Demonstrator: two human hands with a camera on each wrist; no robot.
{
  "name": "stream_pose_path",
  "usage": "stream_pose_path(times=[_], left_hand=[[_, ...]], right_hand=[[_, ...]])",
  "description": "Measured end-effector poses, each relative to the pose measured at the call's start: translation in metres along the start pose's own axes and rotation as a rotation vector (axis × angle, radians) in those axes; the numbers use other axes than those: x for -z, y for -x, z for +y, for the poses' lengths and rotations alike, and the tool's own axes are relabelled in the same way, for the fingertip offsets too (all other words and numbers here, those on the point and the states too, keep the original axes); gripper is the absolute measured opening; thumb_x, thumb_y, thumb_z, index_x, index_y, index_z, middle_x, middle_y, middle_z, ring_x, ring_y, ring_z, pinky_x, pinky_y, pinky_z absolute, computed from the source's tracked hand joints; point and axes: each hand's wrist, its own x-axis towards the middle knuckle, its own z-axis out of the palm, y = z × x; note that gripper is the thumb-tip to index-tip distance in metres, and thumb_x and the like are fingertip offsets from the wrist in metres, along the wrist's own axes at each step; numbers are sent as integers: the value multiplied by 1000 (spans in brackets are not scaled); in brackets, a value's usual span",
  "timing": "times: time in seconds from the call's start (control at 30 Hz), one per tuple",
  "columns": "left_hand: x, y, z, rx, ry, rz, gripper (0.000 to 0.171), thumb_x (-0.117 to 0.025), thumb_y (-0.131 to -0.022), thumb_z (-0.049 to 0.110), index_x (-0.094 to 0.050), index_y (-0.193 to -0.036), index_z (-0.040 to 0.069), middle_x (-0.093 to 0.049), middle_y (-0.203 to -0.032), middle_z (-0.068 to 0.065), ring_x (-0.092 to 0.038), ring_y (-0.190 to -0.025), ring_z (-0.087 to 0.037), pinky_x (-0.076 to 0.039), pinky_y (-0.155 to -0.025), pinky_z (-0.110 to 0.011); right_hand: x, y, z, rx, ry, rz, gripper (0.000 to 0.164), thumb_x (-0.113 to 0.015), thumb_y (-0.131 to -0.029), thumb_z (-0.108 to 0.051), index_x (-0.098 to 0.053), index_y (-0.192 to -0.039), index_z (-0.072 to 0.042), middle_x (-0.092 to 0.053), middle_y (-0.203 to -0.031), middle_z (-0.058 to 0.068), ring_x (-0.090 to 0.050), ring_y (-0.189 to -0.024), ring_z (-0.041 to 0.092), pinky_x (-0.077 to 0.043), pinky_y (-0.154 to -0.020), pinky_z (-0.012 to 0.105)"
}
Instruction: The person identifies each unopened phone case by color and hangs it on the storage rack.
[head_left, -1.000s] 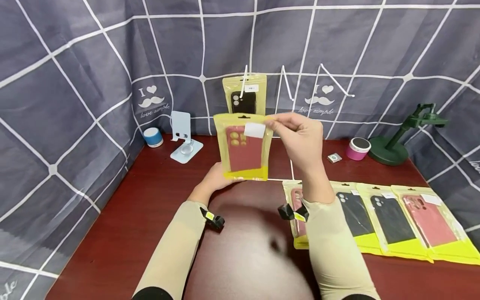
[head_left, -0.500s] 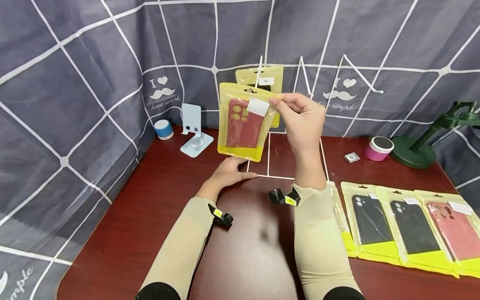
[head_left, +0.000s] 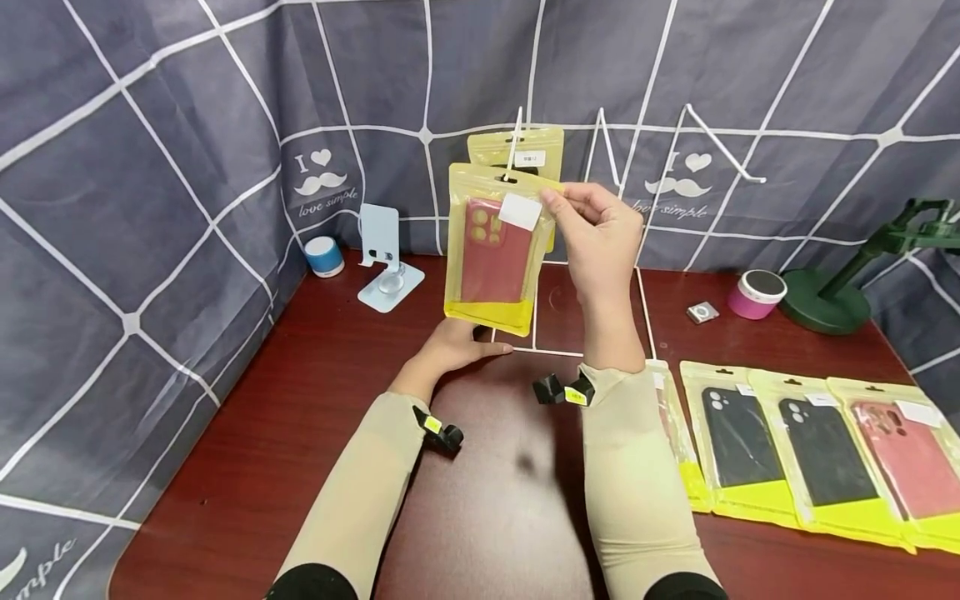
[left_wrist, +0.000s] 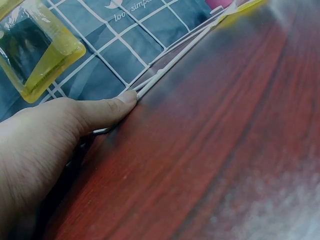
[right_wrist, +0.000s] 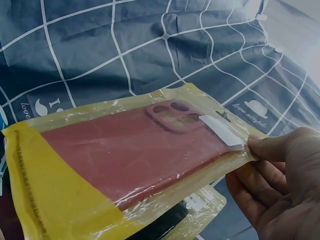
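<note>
My right hand [head_left: 607, 242] pinches the upper right corner of a clear yellow-edged package [head_left: 491, 258] with a red phone case inside and a white label. Its hang hole overlaps the tip of a white hook [head_left: 515, 137] on the wire rack [head_left: 555, 352]. Another packaged phone case [head_left: 555, 146], a dark one, hangs behind on that hook. In the right wrist view, thumb and fingers hold the package [right_wrist: 135, 150] by its edge beside the label. My left hand [head_left: 450, 346] grips the rack's base low on the table; its thumb [left_wrist: 112, 110] lies over the wire, fingers hidden.
Several packaged phone cases [head_left: 750, 450] lie in a row at the right. Two other rack hooks [head_left: 723, 146] stick out to the right. Behind are a blue speaker [head_left: 324, 258], phone stand [head_left: 386, 267], pink speaker [head_left: 757, 296], small square gadget [head_left: 702, 312] and green stand [head_left: 828, 300].
The right hand has raised the red case's package toward the hook, then shifted it slightly right, so its hole meets the hook tip. The view has turned a little; the left hand stays at the base.
</note>
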Motion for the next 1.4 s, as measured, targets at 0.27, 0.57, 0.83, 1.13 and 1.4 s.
stream_pose_path(times=[0.27,0.57,0.83,1.13,1.4], left_hand=[[2,0,4,-3,-66,-25,69,-78,-82,58,-57,-142,30,-58,-140,7,-50,-131,-14,-41,-109,-36],[4,0,6,32,-172,-98,93,-68,-83,69,-41,-155,18,-36,-161,-1,-28,-150,-22,-27,-119,-43],[3,-2,5,28,-165,-99,94,-67,-82,71,-41,-155,18,-37,-160,2,-28,-150,-19,-27,-119,-42],[4,-1,4,50,-186,-108,95,-66,-81,73,-41,-155,20,-36,-161,4,-27,-150,-21,-26,-120,-43],[3,-3,1,22,-180,-96,96,-65,-81,74,-41,-155,19,-36,-161,3,-28,-149,-20,-29,-118,-44]], right_hand=[[-2,-2,8,-19,10,7,12,-80,-86,-9,-77,-89,3,-70,-70,-2,-56,-61,4,-40,-57,20],[-2,-9,37,-89,-87,-118,16,-80,-88,-12,-74,-99,-4,-74,-85,2,-64,-73,11,-50,-66,23],[3,-9,65,-365,-189,-390,30,-77,-89,-10,-71,-117,-1,-75,-102,9,-71,-91,19,-54,-87,33],[12,-6,101,-422,-217,-590,26,-74,-90,-4,-72,-115,0,-76,-101,8,-71,-91,18,-56,-85,32],[15,-5,117,-405,-255,-590,26,-74,-91,-5,-72,-116,1,-76,-102,10,-73,-94,21,-57,-85,34]])
